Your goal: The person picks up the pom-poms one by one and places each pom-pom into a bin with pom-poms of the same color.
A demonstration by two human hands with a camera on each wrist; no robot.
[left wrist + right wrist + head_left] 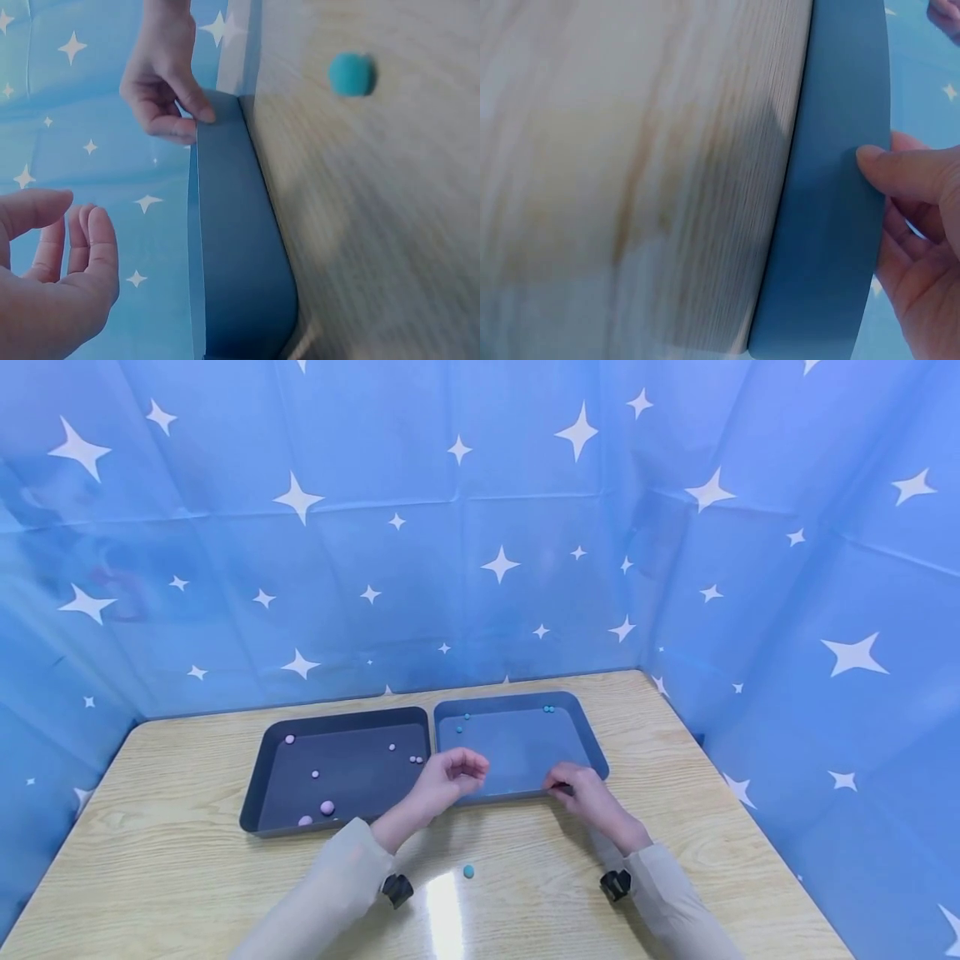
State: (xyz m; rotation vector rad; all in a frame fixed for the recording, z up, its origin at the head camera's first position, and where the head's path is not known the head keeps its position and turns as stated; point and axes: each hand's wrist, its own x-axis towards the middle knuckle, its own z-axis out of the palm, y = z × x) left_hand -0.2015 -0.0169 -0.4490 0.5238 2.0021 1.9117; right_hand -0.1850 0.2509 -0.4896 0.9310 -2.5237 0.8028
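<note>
A shallow blue tray [517,752] lies on the table with several small teal balls [459,729] in it. My right hand [588,795] pinches its near wall, toward the right end. In the right wrist view the thumb [877,161] presses the wall's outer face while the fingers go behind the rim. My left hand [450,777] hovers at the same tray's near left corner. Its fingers are loosely bent and a gap shows between thumb and fingertips, with nothing held. One larger teal ball [468,871] sits on the bare wood in front of the tray, between my forearms.
To the left stands a dark tray [258,793] close beside the blue one, with several pink balls [327,807] of different sizes. Both trays rest on a light wooden table [150,827]. A blue curtain [420,568] with white stars hangs behind and at both sides.
</note>
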